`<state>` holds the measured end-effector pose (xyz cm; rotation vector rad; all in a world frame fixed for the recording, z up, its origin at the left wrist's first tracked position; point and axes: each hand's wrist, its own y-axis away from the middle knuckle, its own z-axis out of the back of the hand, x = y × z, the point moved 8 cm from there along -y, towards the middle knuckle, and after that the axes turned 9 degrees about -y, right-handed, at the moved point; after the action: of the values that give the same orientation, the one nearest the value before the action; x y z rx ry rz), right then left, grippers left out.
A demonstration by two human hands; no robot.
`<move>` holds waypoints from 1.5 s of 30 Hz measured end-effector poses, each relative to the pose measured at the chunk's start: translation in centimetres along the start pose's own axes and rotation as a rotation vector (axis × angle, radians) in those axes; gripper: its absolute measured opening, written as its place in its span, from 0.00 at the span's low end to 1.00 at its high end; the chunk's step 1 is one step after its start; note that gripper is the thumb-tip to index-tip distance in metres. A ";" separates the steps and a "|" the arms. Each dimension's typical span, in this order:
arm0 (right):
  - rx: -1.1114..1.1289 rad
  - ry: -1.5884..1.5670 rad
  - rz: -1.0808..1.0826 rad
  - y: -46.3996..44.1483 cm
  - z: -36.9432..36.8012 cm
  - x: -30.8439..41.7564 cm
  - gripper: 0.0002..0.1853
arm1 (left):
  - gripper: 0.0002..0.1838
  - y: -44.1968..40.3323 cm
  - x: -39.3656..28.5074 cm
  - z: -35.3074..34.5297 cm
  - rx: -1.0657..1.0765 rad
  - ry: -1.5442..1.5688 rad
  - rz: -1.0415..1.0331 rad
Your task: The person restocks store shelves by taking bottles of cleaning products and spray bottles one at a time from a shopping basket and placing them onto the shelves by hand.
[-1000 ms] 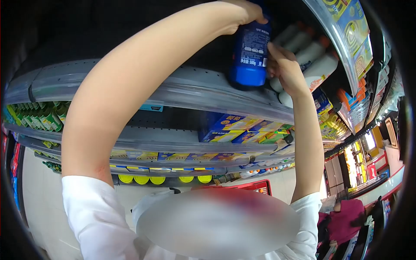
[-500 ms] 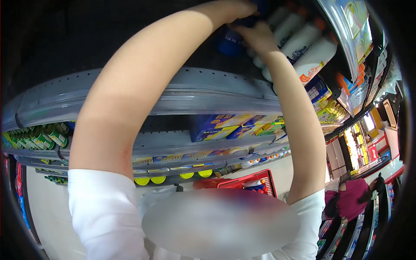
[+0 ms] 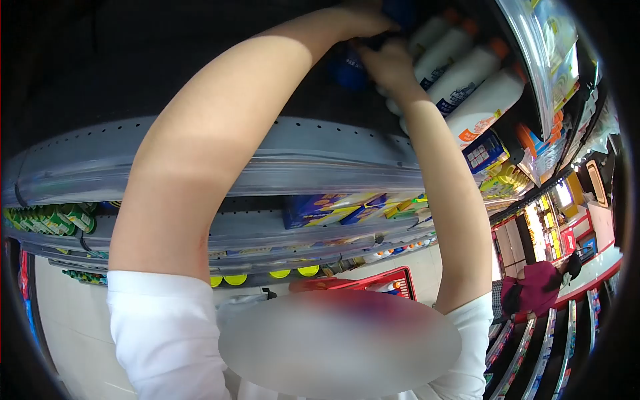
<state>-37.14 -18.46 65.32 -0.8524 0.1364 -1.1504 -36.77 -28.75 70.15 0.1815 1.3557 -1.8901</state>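
Observation:
On the dark upper shelf, both my hands are close together in shadow. My left hand (image 3: 367, 21) reaches in from the left beside a blue object (image 3: 400, 10) at the top edge; its fingers are too dim to read. Just below, my right hand (image 3: 390, 67) has its thumb laid over a dark blue bottle (image 3: 350, 70) with white lettering. The fingers curl around that bottle's upper part, partly hidden. Several white bottles (image 3: 460, 80) with orange caps lie tilted in the view, right beside my right hand.
A grey shelf edge (image 3: 320, 160) runs beneath my forearms. Lower shelves carry blue and yellow boxes (image 3: 320, 208) and green containers (image 3: 63, 220). A red basket (image 3: 407, 283) stands on the floor, partly masked by a blurred oval. At right, a person in a maroon top (image 3: 540, 287) is near other shelves.
The view has shifted slightly, with the shelf edge now lower. My right hand has moved a little left and down, and more of the white bottles shows. Both hands stay by the blue bottle.

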 end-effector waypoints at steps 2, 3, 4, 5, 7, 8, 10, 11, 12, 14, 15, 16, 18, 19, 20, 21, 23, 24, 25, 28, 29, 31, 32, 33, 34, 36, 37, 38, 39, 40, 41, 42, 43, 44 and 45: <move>-0.104 0.021 0.070 0.1 0.1 -0.4 0.36 | 0.41 0.6 -0.6 0.1 -0.124 -0.110 -0.169; -0.129 -0.014 0.125 0.5 0.4 0.2 0.36 | 0.42 0.4 -0.6 -0.4 -0.081 -0.134 -0.155; -0.155 -0.050 0.179 0.8 0.9 0.8 0.36 | 0.42 0.1 -0.7 -0.7 -0.038 -0.160 -0.144; -0.037 -0.071 0.087 0.7 0.7 0.2 0.36 | 0.43 -0.2 -0.8 -1.1 0.006 -0.185 -0.132; 0.202 -0.114 -0.102 2.9 2.1 2.4 0.35 | 0.39 -1.3 2.7 -3.2 -0.146 -0.487 -0.115; 0.057 -0.075 -0.006 4.4 3.9 4.1 0.36 | 0.37 -1.4 3.9 -3.7 -0.223 -0.635 -0.104; -0.075 -0.162 0.199 7.9 7.1 6.7 0.38 | 0.34 0.1 3.0 -3.4 0.033 -0.617 -0.160; 0.060 -0.191 0.099 10.1 8.8 8.3 0.40 | 0.33 1.7 1.6 -2.3 0.165 -0.610 -0.189; 0.063 -0.410 0.056 12.4 10.3 8.8 0.39 | 0.32 3.6 -0.6 -1.1 0.300 -0.605 -0.220; 0.005 -0.485 0.249 17.2 13.1 8.8 0.43 | 0.24 8.6 -6.3 1.8 0.423 -0.713 -0.013; 0.009 -0.517 0.276 19.6 14.6 8.5 0.45 | 0.24 10.5 -7.1 2.5 0.317 -0.686 -0.018; 0.032 -0.540 0.211 22.1 15.8 7.5 0.46 | 0.25 12.8 -8.8 3.3 0.251 -0.785 -0.095; 0.267 -0.621 0.252 27.1 16.9 5.1 0.44 | 0.25 16.7 -12.5 4.0 0.169 -0.802 -0.153; 0.297 -0.704 0.177 29.1 16.8 2.7 0.42 | 0.26 18.3 -14.0 3.6 0.138 -0.694 -0.231; 0.320 -0.787 0.100 31.1 16.7 0.2 0.40 | 0.27 19.9 -15.3 2.8 0.116 -0.575 -0.302; 0.325 -0.896 -0.023 33.4 16.2 -3.1 0.39 | 0.28 21.4 -16.2 1.4 0.196 -0.457 -0.321; 0.291 -1.002 -0.312 37.9 15.4 -9.1 0.37 | 0.29 24.3 -17.9 -2.7 0.373 -0.246 -0.367; 0.257 -0.999 -0.478 40.0 15.0 -12.5 0.35 | 0.29 25.5 -18.9 -5.5 0.490 -0.137 -0.432; 0.218 -1.058 -0.621 43.1 14.4 -16.3 0.34 | 0.28 27.2 -19.3 -8.7 0.633 0.038 -0.433; -0.055 -1.246 -1.099 54.2 12.3 -25.1 0.34 | 0.29 34.2 -19.6 -19.9 1.027 0.202 -0.420; -0.093 -1.217 -1.215 58.2 12.2 -27.1 0.33 | 0.30 36.9 -18.9 -23.5 1.178 0.212 -0.374; -0.158 -1.200 -1.422 66.2 11.6 -30.0 0.37 | 0.31 43.4 -16.2 -29.8 1.531 0.142 -0.246; -0.196 -1.170 -1.499 70.6 11.0 -31.2 0.39 | 0.32 46.9 -14.3 -32.3 1.727 0.058 -0.166; -0.207 -1.216 -1.540 73.6 10.1 -31.2 0.41 | 0.32 50.0 -12.6 -34.7 1.810 0.041 -0.117; -0.217 -1.266 -1.576 76.4 9.4 -30.9 0.43 | 0.32 53.4 -11.1 -37.0 1.889 0.017 -0.067; -0.245 -1.379 -1.685 81.6 6.8 -30.1 0.43 | 0.31 59.5 -8.9 -41.2 1.913 0.167 0.126; -0.202 -1.273 -1.762 84.0 5.5 -29.8 0.40 | 0.31 62.6 -7.9 -42.5 1.894 0.152 0.177; -0.154 -1.165 -1.826 85.6 4.2 -29.8 0.37 | 0.31 65.3 -6.8 -43.9 1.865 0.134 0.224; -0.138 -1.126 -1.829 85.8 3.1 -29.5 0.35 | 0.31 67.4 -6.0 -45.2 1.828 0.117 0.267; -0.119 -1.085 -1.828 86.1 1.9 -29.1 0.33 | 0.31 69.0 -5.4 -46.5 1.772 0.106 0.239; -0.223 -1.127 -1.784 87.5 -0.2 -29.2 0.32 | 0.31 70.3 -4.9 -47.5 1.715 0.093 0.211; -0.151 -0.992 -1.692 88.9 -2.2 -29.6 0.30 | 0.31 71.5 -4.4 -48.3 1.660 0.079 0.185; -0.079 -0.914 -1.641 87.7 -2.2 -29.8 0.30 | 0.31 71.3 -4.7 -49.3 1.502 0.131 0.125; -0.004 -0.840 -1.589 86.4 -2.6 -29.7 0.29 | 0.32 71.9 -4.2 -50.4 1.466 0.146 0.130; 0.017 -0.651 -1.444 85.0 -2.7 -30.3 0.28 | 0.32 72.0 -4.0 -51.4 1.432 0.158 0.137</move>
<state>11.45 17.51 -1.67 -1.2895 -1.2066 -2.0722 -2.49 8.46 -2.58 1.0818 -0.1722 -2.3839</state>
